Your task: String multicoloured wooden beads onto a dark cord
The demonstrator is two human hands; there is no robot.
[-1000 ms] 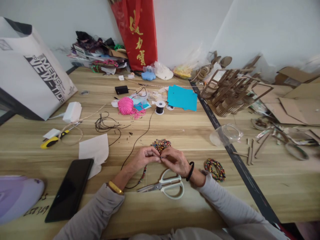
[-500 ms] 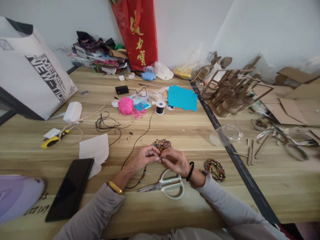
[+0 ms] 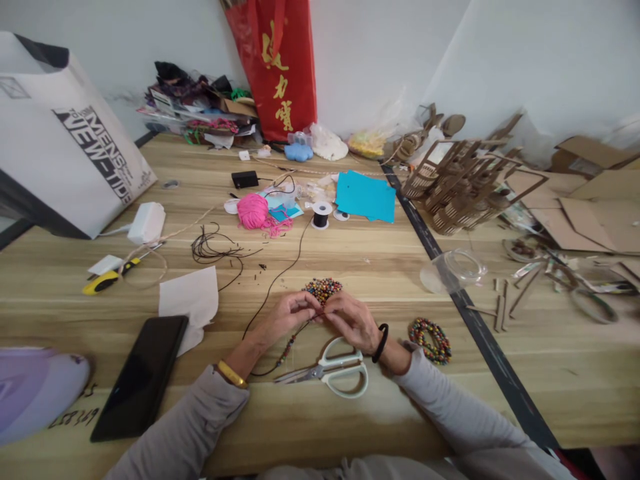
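Note:
My left hand (image 3: 290, 315) and my right hand (image 3: 353, 321) meet fingertip to fingertip above the table, both pinching a thin black cord (image 3: 315, 319). Any bead between the fingertips is too small to make out. Several small coloured beads (image 3: 287, 351) are threaded on the cord where it hangs below my left hand. Just beyond my fingers lies a pile of loose multicoloured beads (image 3: 325, 288). Scissors (image 3: 330, 371) with pale handles rest beneath my hands. From a spool (image 3: 321, 215), the cord runs down toward my left wrist.
A coiled bead string (image 3: 430, 341) lies right of my right wrist. To the left are a black phone (image 3: 140, 380), white paper (image 3: 189, 299) and a yellow-handled tool (image 3: 105, 283). Pink yarn (image 3: 253, 211) and blue sheets (image 3: 366, 197) lie farther back; wooden baskets (image 3: 457, 193) stand at right.
My fingertips have drawn slightly apart, and a short stretch of cord now shows between them. The threaded beads below my left hand have shifted slightly. The other things stay put.

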